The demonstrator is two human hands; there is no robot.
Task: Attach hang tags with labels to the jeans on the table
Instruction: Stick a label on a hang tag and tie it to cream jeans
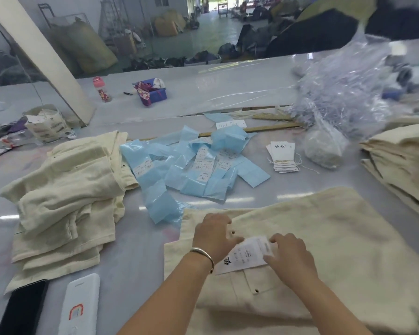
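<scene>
Across the grey counter (140,250), cream jeans (324,238) spread flat nearest; soft, heavy, likely to bunch, so best held by the waistband or a belt loop; on them, a white hang tag (248,255), thin, light, stiff, best pinched by its edges; left hand (213,234) and right hand (289,257) each pinching one end; farther back, a clear bag (344,93) of plastic fasteners; smaller, a bundle of spare tags (282,155).
</scene>
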